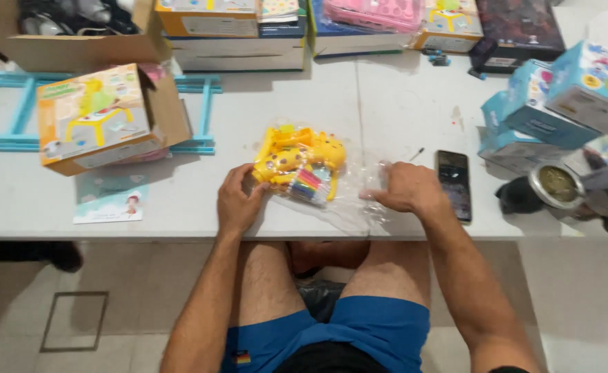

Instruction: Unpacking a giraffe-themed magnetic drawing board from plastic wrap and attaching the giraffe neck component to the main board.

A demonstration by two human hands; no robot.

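Both hands were down on the white tabletop [179, 207] as I watched. My left hand [237, 200] curled around the near end of the yellow plastic giraffe-patterned toy [297, 157], fingers touching it through its clear plastic bag [349, 204]. My right hand [406, 188] pinched the bag's loose open end. Between the hands, a bundle of coloured marker pens [309, 185] lay inside the bag. Just right of the right hand sat a black smartphone [454, 183]; well left of the left hand stood an opened orange cardboard toy box [103, 117].
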